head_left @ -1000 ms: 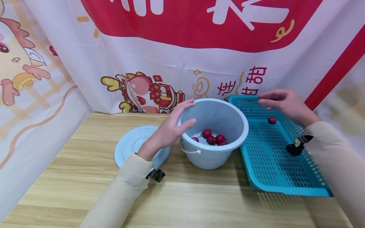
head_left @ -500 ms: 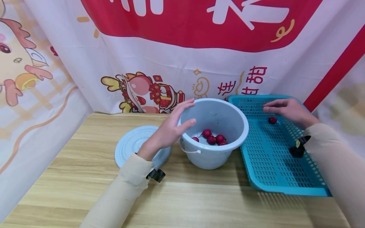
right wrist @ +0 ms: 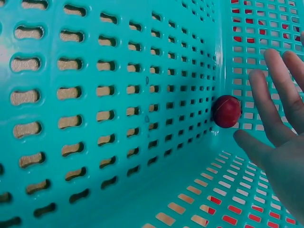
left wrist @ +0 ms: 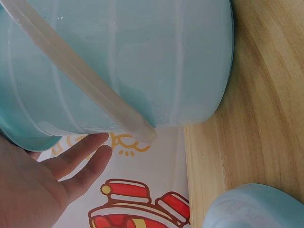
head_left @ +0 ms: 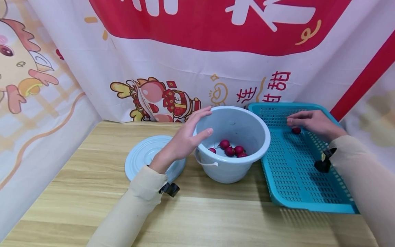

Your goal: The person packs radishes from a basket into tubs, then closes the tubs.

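My left hand (head_left: 185, 137) rests at the left rim of a pale blue bucket (head_left: 226, 171), its fingers extended along the outside and the thumb over the opening. In the left wrist view, those fingers lie beside the bucket wall (left wrist: 142, 61) and its white handle (left wrist: 85, 76). Several red radishes (head_left: 229, 151) lie on the bucket's bottom. Inside the teal basket (head_left: 271, 178), my right hand (head_left: 314, 123) hovers close over a single radish (head_left: 296, 130). The right wrist view shows the fingers spread, with the thumb tip near that radish (right wrist: 227, 111) and nothing held.
Left of the bucket, a round pale blue lid (head_left: 140, 154) lies on the wooden table (head_left: 216, 219), partly hidden behind my left forearm. The basket stands directly right of the bucket. A printed curtain (head_left: 172, 68) hangs right behind the table's back edge.
My right hand has moved lower and slightly right, down toward the radish in the basket. My left hand, the bucket and the lid have stayed in place.
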Demonstrator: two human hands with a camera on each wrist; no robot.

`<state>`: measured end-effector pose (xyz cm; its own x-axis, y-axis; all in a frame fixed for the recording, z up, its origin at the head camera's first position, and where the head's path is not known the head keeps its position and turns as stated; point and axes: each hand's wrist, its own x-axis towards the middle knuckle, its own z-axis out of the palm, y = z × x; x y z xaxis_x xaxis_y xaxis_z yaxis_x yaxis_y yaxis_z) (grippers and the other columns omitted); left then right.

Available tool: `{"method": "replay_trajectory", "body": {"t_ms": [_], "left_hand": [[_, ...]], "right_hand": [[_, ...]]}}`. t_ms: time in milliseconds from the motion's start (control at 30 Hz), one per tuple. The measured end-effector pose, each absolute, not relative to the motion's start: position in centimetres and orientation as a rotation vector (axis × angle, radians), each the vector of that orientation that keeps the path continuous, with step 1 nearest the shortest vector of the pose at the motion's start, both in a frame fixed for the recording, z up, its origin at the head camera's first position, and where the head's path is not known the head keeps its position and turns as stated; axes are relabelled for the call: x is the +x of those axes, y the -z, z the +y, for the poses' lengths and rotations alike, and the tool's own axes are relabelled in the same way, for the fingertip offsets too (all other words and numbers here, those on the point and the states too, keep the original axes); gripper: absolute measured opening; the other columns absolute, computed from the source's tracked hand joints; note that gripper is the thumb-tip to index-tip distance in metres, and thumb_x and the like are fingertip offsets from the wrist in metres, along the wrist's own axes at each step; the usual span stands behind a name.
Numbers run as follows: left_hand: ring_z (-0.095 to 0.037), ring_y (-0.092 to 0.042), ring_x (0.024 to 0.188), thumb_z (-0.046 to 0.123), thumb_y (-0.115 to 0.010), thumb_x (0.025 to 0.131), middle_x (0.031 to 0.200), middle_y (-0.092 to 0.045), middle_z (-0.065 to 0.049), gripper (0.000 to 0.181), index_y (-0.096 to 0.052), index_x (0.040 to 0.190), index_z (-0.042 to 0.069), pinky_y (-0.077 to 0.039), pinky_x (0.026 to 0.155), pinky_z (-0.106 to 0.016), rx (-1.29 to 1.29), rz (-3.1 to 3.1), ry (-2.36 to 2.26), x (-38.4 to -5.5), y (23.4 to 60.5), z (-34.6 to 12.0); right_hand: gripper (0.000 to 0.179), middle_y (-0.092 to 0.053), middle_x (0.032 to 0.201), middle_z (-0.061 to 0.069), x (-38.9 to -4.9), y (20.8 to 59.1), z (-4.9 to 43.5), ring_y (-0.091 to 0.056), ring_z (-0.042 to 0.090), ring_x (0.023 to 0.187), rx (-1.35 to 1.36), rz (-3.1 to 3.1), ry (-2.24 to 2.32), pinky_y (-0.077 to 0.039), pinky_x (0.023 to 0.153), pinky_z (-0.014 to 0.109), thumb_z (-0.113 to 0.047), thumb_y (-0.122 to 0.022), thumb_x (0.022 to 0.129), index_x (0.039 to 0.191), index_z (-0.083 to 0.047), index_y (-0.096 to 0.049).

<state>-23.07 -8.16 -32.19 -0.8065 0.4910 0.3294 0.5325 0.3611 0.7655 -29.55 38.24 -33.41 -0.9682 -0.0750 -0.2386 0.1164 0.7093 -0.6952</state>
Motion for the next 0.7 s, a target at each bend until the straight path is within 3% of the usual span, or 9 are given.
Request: {"method": "replay_trajectory", "body": {"t_ms": [200, 433, 700], "left_hand": [[-0.018, -0.025, 0.163, 0.04, -0.055, 0.106, 0.175, -0.027, 0.009, 0.063, -0.04, 0.162, 0.015, -0.026, 0.131, -0.061, -0.962, -2.553, 1.465, -23.18, 32.21, -8.16], [-0.018, -0.025, 0.163, 0.04, -0.055, 0.106, 0.175, -0.027, 0.009, 0.064, -0.04, 0.162, 0.015, -0.027, 0.131, -0.061, -0.961, -2.554, 1.465, -23.18, 32.22, -8.24], [-0.018, -0.026, 0.163, 0.04, -0.055, 0.105, 0.175, -0.027, 0.009, 0.064, -0.04, 0.162, 0.015, -0.027, 0.13, -0.063, -0.964, -2.557, 1.465, -23.21, 32.27, -8.23]], "right_hand": [[0.083, -0.037, 0.163, 0.03, -29.81, 33.78, 38.38, -0.032, 0.052, 0.148, 0.032, 2.652, 1.101, -0.046, 0.109, 0.073, -0.06, -0.059, 0.103, 0.162, -0.004, -0.039], [0.085, -0.035, 0.164, 0.03, -29.78, 33.81, 38.36, -0.03, 0.053, 0.148, 0.036, 2.659, 1.115, -0.046, 0.109, 0.074, -0.06, -0.061, 0.101, 0.162, -0.004, -0.039], [0.075, -0.032, 0.167, 0.029, -29.5, 34.05, 38.74, -0.032, 0.052, 0.149, 0.051, 2.641, 1.164, -0.049, 0.11, 0.069, -0.045, -0.062, 0.106, 0.164, -0.004, -0.036]]}}
